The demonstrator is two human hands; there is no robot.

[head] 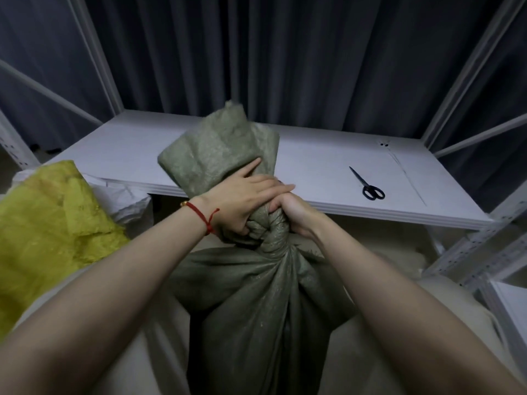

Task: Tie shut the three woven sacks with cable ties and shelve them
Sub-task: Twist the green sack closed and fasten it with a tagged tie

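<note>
Forearms: both reach forward from the bottom edge to meet at the neck of the green sack [256, 309]; a red string bracelet [202, 216] circles the left wrist.
Green sack: stands upright between the forearms, long axis running from the camera up towards the shelf [313, 166]. Its body bulges full and its contents are hidden.
Neck [271, 235]: gathered and twisted into a tight rope; the loose mouth above it fans out and leans over the shelf's front edge.
Left hand [242, 203]: clamped on the neck from the sack's left, thumb pressed into the folds, forefinger stretched onto the loose mouth.
Right hand [293, 215]: fist closed round the neck from the sack's right, touching the left hand.
Yellow sack [48, 218]: left of the green sack, mouth open and crumpled, inside unseen.
White sack [122, 195]: between the yellow sack and the green sack, mostly hidden.
Scissors [368, 185]: on the shelf, right of the green sack, closed, handles nearer the camera.
</note>
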